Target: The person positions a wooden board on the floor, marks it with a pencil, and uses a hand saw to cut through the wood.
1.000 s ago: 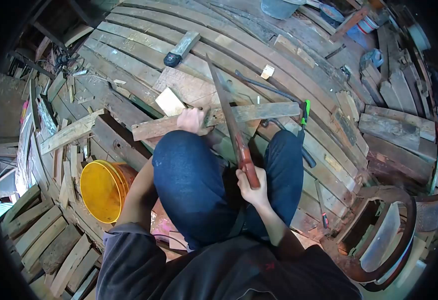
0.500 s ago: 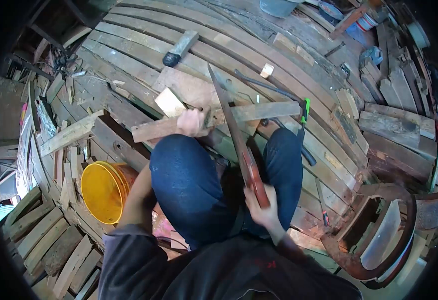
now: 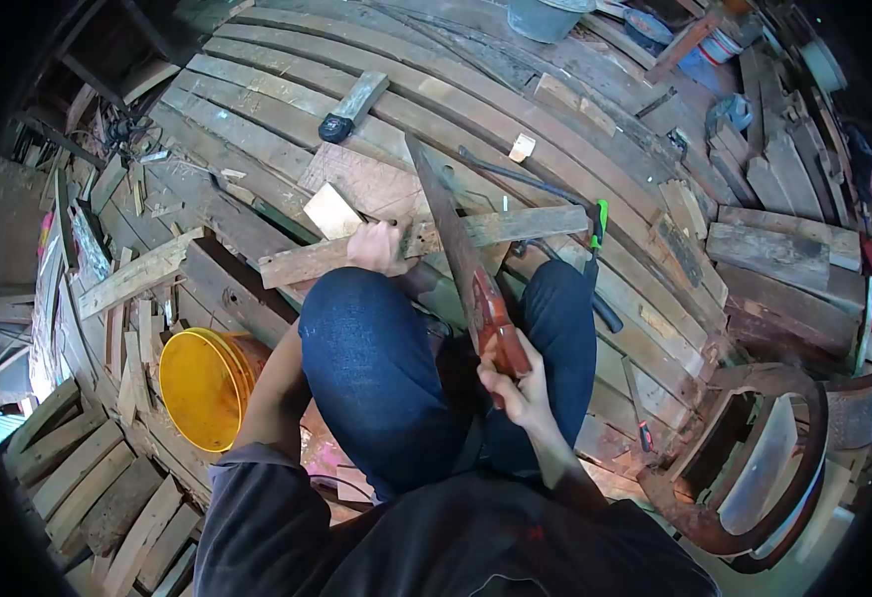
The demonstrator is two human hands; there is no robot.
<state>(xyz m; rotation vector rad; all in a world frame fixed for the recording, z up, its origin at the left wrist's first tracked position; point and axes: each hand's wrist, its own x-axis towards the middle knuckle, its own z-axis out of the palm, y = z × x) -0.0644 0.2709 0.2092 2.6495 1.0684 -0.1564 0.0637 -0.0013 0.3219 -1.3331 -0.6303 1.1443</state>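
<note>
My right hand [image 3: 516,378] is wrapped round the red-brown wooden handle of a handsaw [image 3: 454,234]. The saw's long, tapering blade points up and away, crossing a wooden plank [image 3: 531,223] that lies sideways in front of my knees. Left of the blade, my left hand [image 3: 376,247] is closed over the plank, gripping it. A small pale wood block [image 3: 332,211] lies just beyond that hand, beside a flat board [image 3: 366,174]. Past the plank's right part is a dark curved bar [image 3: 526,176], and a green-handled tool [image 3: 599,224] lies by its right end.
A yellow bucket [image 3: 200,388] stands at my left. Farther out lies a dark-headed mallet [image 3: 351,107] near a small block [image 3: 522,148]. Wood pieces are stacked left and right. A curved wooden frame [image 3: 735,463] and a red-handled tool [image 3: 645,435] lie at right.
The saw has turned more side-on, showing more blade face, and its handle has shifted slightly forward with my right hand. My left hand stays on the plank.
</note>
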